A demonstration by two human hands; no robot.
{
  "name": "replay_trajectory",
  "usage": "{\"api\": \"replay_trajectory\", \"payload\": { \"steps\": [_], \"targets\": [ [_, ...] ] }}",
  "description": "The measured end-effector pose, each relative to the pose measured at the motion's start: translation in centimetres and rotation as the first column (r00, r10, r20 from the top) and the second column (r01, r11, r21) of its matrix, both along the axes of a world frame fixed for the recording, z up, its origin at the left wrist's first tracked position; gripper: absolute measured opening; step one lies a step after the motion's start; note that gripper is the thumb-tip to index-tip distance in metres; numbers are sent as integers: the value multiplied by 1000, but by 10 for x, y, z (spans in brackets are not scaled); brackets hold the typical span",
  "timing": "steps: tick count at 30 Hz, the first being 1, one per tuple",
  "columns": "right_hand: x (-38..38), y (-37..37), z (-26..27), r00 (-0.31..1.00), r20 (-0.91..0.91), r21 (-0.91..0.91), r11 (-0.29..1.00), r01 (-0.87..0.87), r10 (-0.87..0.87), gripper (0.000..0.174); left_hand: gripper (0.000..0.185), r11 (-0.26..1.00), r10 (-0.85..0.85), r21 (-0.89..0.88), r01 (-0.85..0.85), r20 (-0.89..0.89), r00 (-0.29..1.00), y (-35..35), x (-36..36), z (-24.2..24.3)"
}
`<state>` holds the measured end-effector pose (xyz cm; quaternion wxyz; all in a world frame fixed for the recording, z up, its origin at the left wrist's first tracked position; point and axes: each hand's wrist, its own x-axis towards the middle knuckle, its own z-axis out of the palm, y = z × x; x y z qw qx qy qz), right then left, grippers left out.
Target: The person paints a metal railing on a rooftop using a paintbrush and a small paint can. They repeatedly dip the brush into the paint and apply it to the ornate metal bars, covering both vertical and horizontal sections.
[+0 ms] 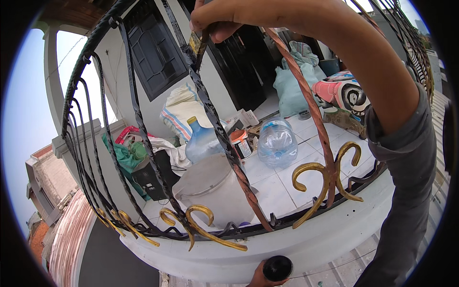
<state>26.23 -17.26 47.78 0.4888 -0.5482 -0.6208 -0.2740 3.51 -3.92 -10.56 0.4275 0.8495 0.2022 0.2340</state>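
My right hand point(218, 21) reaches in at the top, gripping a paintbrush point(198, 45) whose bristles press against a twisted iron baluster point(211, 107). The upper part of that baluster is black and wet-looking; its lower end shows reddish brown. To its right, another twisted baluster point(304, 86) is reddish brown along its visible length. Low in the view, my left hand point(259, 277) holds a small round container point(278, 268) of black paint beneath the white balcony ledge point(251, 247). Gold scrolls point(328, 175) flank the base of the reddish-brown baluster.
Behind the railing stand a large pale drum point(211, 190), a clear water jug point(277, 141), a blue-tinted jug point(202, 140), an orange-rimmed can point(241, 143) and stuffed sacks point(297, 86). A black handrail point(80, 61) curves along the left. Corrugated roofing point(68, 236) lies below.
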Motion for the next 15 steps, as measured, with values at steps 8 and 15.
{"api": "replay_trajectory", "payload": {
  "steps": [8, 15],
  "targets": [
    [31, 41, 42, 991, 134, 498, 866, -40, -31, 31, 95, 999, 33, -35, -34, -14, 999, -7, 11, 7],
    [-10, 55, 85, 750, 188, 244, 770, 590, -634, 30, 94, 998, 27, -60, -28, -15, 1000, -7, 23, 15]
  ]
}}
